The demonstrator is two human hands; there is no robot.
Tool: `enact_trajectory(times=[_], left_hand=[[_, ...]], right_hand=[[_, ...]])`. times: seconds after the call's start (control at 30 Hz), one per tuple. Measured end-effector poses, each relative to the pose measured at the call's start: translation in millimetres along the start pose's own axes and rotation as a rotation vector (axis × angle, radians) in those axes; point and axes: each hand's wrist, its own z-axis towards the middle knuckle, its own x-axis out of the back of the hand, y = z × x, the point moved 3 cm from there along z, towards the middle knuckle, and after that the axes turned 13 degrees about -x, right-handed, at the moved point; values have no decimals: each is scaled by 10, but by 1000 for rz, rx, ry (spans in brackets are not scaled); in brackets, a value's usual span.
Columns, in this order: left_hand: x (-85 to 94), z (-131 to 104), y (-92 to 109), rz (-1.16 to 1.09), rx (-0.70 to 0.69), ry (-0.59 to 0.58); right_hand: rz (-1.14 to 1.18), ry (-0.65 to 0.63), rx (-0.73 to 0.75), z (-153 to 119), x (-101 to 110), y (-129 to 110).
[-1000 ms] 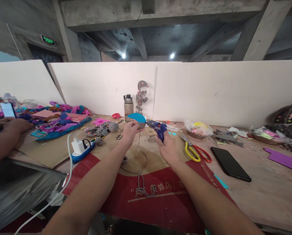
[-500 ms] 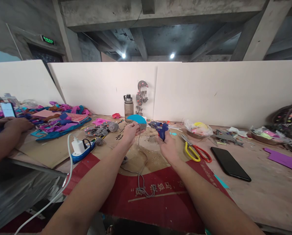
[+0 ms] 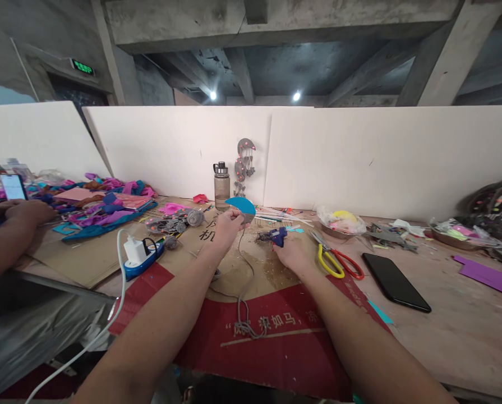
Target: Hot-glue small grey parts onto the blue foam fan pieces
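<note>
My left hand (image 3: 229,227) pinches a curved blue piece (image 3: 241,204) with grey yarn along its lower edge, held up above the table. A strand of grey yarn (image 3: 251,269) runs down from it to a loose bundle on the red part of the cardboard. Lower and to the right, my right hand (image 3: 290,251) is closed around a blue hot glue gun (image 3: 278,237), its nozzle pointing left, close to the cardboard. Scissors (image 3: 332,258) with one yellow and one red handle lie beside my right hand.
A water bottle (image 3: 221,188) and a grey hanging ornament (image 3: 244,163) stand by the white board. A black phone (image 3: 396,280) lies right. Left are a blue power strip (image 3: 143,261) with white plug, felt scraps (image 3: 103,205) and another person's hand (image 3: 30,213) near a phone.
My right hand has lowered the glue gun from beside the blue piece down toward the cardboard. The blue piece in my left hand has shifted slightly right.
</note>
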Motion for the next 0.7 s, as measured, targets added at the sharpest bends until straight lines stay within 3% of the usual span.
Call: enact_trajectory(times=[0.1, 0.2, 0.27, 0.33, 0.47, 0.57, 0.7], left_hand=[[2, 4, 5, 29, -47, -20], [0, 2, 13, 113, -128, -53], [-11, -14, 35, 205, -198, -75], [-31, -47, 73, 317, -269, -98], [-97, -148, 169, 489, -405, -161], [-138, -202, 200, 499, -414, -200], [-160, -204, 141, 408, -317, -179]], right_hand=[[-88, 159, -84, 6, 110, 58], [75, 232, -71, -45, 220, 4], [294, 123, 8, -107, 219, -119], [579, -73, 76, -191, 158, -285], [1049, -363, 60, -347, 20, -566], [1262, -438, 15, -398, 20, -642], [1252, -450, -39, -389, 88, -595]])
